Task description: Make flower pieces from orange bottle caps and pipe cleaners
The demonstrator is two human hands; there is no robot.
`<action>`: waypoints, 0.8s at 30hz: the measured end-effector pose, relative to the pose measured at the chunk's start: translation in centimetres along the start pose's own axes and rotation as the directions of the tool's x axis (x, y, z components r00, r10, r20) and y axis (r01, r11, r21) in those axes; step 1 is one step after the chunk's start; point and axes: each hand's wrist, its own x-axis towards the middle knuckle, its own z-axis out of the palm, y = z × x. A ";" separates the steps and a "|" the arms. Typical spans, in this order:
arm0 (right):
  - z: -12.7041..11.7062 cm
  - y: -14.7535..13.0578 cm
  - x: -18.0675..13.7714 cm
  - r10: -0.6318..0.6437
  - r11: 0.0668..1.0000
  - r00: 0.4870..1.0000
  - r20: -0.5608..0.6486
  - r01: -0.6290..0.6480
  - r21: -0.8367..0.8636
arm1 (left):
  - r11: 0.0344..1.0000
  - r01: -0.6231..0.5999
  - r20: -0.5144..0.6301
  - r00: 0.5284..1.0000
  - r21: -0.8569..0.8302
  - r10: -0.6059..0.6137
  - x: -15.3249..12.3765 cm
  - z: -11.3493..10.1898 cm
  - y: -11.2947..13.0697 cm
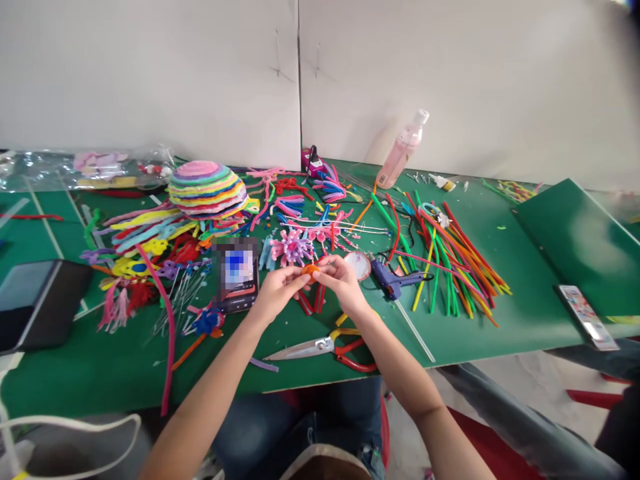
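Both hands meet over the middle of the green table, pinching a small orange coil (pixel 310 271), seemingly of pipe cleaner, between them. My left hand (pixel 280 288) grips its left side with thumb and fingertips. On the other side, my right hand (pixel 343 283) has its thumb and fingers closed on the same piece. Just beyond lies a pink and purple pipe-cleaner flower (pixel 291 248). Scissors (pixel 310 348) with red and yellow handles rest below my right wrist. A blue glue gun (pixel 395 279) lies to the right, beside a round white roll (pixel 357 265).
A striped pipe-cleaner dome (pixel 207 191) stands at back left near a lit phone (pixel 237 277). Loose pipe cleaners (pixel 450 267) spread on the right. A pink bottle (pixel 400 157) leans by the white partition (pixel 450 80). A black box (pixel 45 303) sits at the left, another phone (pixel 587 317) at the right edge.
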 end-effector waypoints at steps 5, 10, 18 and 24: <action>-0.2 -0.6 0.2 0.047 0.998 0.996 0.070 -0.049 0.035 | 0.999 -0.005 -0.008 1.000 -0.032 0.005 0.0 0.1 0.0; -0.3 0.1 0.3 -0.023 0.998 1.000 -0.012 0.022 -0.056 | 1.000 -0.016 -0.020 1.000 0.024 0.016 0.2 0.0 -0.5; 0.2 0.6 -0.5 -0.292 0.849 0.956 0.041 0.278 -0.449 | 0.972 -0.099 -0.134 0.983 0.212 0.129 0.1 -0.5 -0.9; 0.6 0.4 -0.7 -0.409 0.728 0.910 0.064 0.368 -0.578 | 0.936 -0.178 -0.098 0.971 0.304 0.217 0.1 -0.8 -1.0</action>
